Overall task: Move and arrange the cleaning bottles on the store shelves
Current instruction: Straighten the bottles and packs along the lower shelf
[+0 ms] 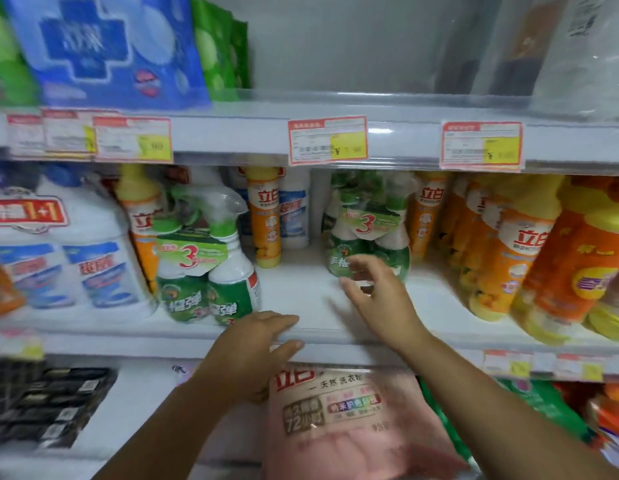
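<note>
- Middle shelf (301, 299): two green spray-bottle packs, each with a "3" tag.
- Left spray pack (207, 268) stands at the shelf front, two bottles visible in it, one trigger sprayer on top.
- Right spray pack (367, 230) stands further back, right of centre; bottle count in it unclear from blur.
- Left hand (252, 351) rests on the shelf's front edge just right of the left spray pack, fingers loosely spread, holding nothing.
- Right hand (377, 292) is up in front of the right spray pack, fingers (349, 285) open and spread; contact with the pack can't be told, no grip closed on it.
- Two big white jugs (76, 251) at left, banded with a "1+1" label.
- One orange bottle (264, 216) with yellow cap stands upright between the two spray packs; a white bottle (294, 209) is just beside it.
- Row of orange bottles (530, 251) at right, at least four, leaning.
- Top shelf: one blue bag (103, 50), green bags beside it.
- Five price tags (327, 140) on the upper rail.
- Lower shelf: one pink detergent bag (353, 420) under the arms.
</note>
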Demonstrator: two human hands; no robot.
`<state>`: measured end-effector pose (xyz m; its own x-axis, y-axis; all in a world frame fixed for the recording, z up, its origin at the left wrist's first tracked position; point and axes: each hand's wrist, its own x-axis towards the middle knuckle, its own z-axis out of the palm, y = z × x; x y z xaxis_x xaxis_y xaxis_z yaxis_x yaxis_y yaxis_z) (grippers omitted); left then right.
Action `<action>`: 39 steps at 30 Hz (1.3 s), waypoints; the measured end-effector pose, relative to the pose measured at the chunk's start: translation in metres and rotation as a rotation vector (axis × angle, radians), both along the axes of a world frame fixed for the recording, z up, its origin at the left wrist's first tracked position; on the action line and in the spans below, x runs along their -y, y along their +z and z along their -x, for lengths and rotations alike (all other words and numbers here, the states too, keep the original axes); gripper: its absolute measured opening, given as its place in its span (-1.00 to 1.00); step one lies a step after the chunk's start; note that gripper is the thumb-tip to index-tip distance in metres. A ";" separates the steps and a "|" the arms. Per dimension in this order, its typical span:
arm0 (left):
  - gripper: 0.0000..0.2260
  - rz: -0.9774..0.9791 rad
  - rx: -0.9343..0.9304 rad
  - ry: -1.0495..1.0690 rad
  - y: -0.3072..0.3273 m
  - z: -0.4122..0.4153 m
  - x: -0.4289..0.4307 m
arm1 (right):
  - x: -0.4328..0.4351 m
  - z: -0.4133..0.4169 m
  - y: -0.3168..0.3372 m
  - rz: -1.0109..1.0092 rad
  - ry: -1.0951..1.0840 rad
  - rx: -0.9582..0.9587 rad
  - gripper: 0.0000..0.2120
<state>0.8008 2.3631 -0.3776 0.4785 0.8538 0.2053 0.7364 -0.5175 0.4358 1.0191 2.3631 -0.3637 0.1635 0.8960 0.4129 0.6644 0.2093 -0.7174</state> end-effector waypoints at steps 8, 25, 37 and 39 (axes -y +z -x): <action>-0.49 -0.018 0.041 -0.094 -0.009 0.030 -0.002 | -0.121 0.084 0.012 0.238 0.235 -0.175 -0.33; -0.66 -0.097 -0.007 0.017 -0.007 0.016 -0.015 | -0.068 0.042 0.020 0.188 0.159 -0.121 -0.40; -0.61 -0.067 0.053 0.044 -0.013 -0.005 -0.006 | 0.037 -0.074 0.019 0.104 -0.316 -0.135 -0.41; -0.60 -0.046 0.056 0.027 -0.014 -0.011 -0.007 | 0.034 -0.086 0.020 0.079 -0.363 -0.137 -0.42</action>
<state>0.8117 2.3705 -0.3920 0.4418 0.8555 0.2700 0.7256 -0.5178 0.4532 1.1051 2.3290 -0.3436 0.5242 0.7981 0.2970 0.5817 -0.0809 -0.8094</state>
